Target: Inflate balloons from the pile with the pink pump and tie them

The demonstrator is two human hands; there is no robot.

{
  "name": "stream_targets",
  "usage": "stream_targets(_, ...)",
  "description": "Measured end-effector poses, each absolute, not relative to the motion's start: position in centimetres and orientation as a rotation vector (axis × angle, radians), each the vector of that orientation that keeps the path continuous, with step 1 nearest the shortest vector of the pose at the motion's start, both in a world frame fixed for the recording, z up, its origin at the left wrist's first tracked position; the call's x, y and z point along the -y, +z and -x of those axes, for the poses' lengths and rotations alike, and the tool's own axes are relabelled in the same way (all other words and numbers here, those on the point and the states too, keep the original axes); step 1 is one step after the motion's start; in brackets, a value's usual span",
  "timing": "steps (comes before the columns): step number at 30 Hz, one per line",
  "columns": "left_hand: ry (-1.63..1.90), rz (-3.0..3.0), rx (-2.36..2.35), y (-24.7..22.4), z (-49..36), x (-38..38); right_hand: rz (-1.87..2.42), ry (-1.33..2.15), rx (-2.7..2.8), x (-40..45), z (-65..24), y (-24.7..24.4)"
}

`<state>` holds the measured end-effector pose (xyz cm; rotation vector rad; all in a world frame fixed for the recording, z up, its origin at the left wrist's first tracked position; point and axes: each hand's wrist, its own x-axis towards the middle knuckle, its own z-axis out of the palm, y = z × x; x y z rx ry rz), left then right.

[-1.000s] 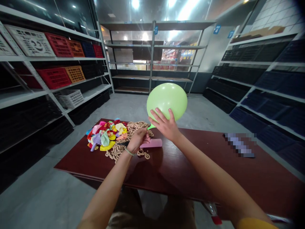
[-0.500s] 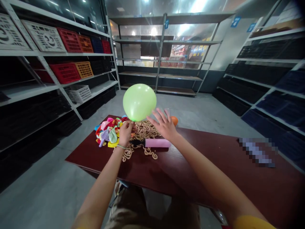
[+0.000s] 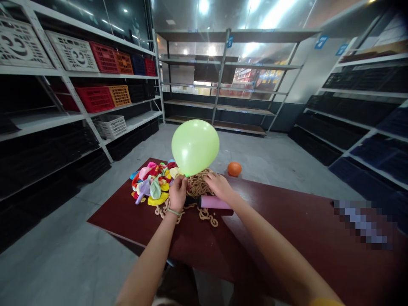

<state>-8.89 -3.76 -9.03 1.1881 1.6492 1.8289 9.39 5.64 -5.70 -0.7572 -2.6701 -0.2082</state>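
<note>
My left hand (image 3: 178, 193) pinches the knotted-looking neck of an inflated light green balloon (image 3: 195, 146), which stands upright above the fingertips. My right hand (image 3: 219, 187) reaches over a pile of tan curly pieces (image 3: 199, 185), fingers extended and slightly bent at its edge; whether the fingertips touch a piece is unclear. Below that hand lies a pink cylinder with a black end (image 3: 215, 202), resembling a hand balloon pump, partly covered by the right wrist. Left of my left hand is a heap of uninflated balloons (image 3: 155, 187) in many colours.
Everything rests on a dark red-brown table (image 3: 127, 216). An orange ball-like object (image 3: 234, 169) sits by the far edge. A blurred-out item (image 3: 363, 223) lies at the right. Shelves with crates (image 3: 95, 98) stand left; more racks (image 3: 219, 76) stand behind and right.
My right hand has come down from beside the balloon to the tan pile. The view has shifted, and the orange object shows fully now. The left hand keeps its pinch on the balloon.
</note>
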Motion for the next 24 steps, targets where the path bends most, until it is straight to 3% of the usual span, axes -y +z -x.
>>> stream_targets(10,1.847,-1.238,-1.704,-9.2,8.8,3.9,0.963,0.014,2.522,-3.6,-11.5,-4.5)
stream_targets(17,1.836,-1.320,-1.734,-8.5,8.1,4.9,0.887,0.847,2.122,-3.0,-14.5,-1.6)
stream_targets(24,1.825,-1.285,-1.684,-8.4,7.1,5.1,0.930,1.098,1.797,-1.6,-16.5,2.3)
